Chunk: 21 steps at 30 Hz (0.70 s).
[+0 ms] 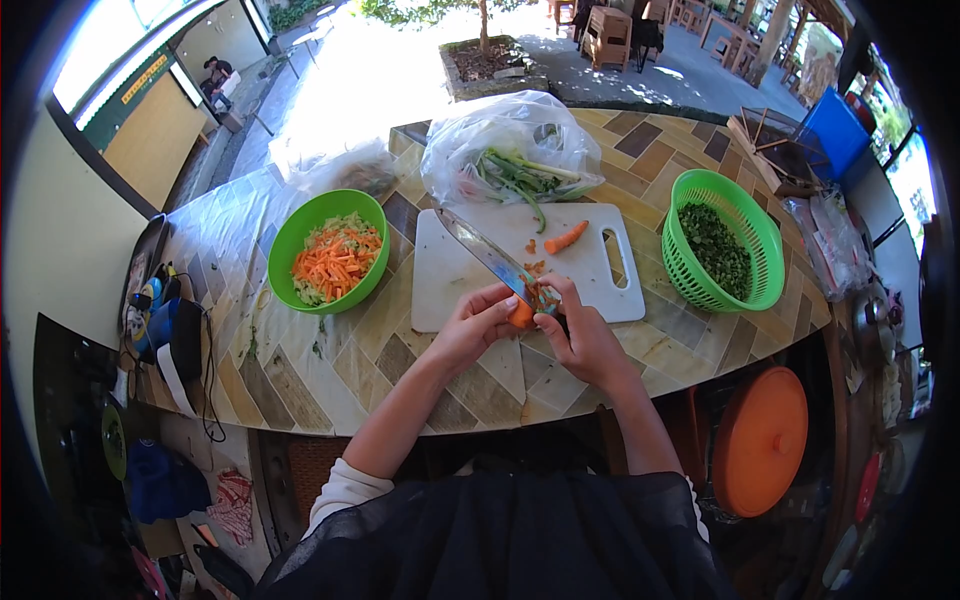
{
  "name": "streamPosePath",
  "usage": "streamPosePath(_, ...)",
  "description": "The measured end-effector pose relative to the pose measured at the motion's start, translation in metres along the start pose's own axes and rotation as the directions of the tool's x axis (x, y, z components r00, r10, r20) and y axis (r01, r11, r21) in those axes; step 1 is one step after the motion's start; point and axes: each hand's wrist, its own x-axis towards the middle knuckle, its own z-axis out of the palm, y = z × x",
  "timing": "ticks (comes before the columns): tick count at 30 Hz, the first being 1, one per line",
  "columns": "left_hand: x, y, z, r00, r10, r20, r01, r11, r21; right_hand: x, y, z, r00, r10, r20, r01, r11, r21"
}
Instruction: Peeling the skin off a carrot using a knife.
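My left hand [478, 322] holds a carrot piece [520, 313] over the near edge of a white cutting board [469, 277]. A large kitchen knife [484, 251] is in my right hand [579, 330], its blade pointing up and left, and orange scraps cling near its handle. On the board lie another carrot [566, 238] and some peelings [533, 268]. To the left stands a green bowl [277, 259] of carrot strips over pale green shreds. A green plastic colander [772, 255] with chopped greens stands to the right.
A clear plastic bag [517, 124] with leafy green stalks touches the board's far edge. Another plastic bag [337, 169] is behind the bowl. Cables and a blue item [165, 326] lie at the tiled table's left end. An orange round lid [759, 442] is below its right side.
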Motion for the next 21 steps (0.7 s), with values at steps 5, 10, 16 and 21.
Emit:
streamPosePath(5,0.004,-0.011,-0.015,1.0,-0.021,0.015,0.021,1.0,0.023,0.001,-0.002,0.002,0.997,-0.032,-0.07,0.041,0.99,0.134)
streamPosePath(10,0.005,0.001,-0.001,0.999,-0.013,0.041,0.021,0.974,-0.224,0.003,-0.004,-0.009,0.982,0.183,-0.049,-0.155,0.925,0.347)
streamPosePath(16,0.009,-0.001,-0.008,0.999,0.048,0.005,-0.044,0.94,-0.338,-0.002,-0.003,0.002,0.994,-0.076,-0.08,0.092,0.971,0.221)
streamPosePath(21,0.007,-0.009,-0.021,0.995,0.091,-0.041,-0.099,0.937,-0.335,-0.005,-0.02,-0.003,0.982,0.08,0.173,-0.096,0.992,0.083)
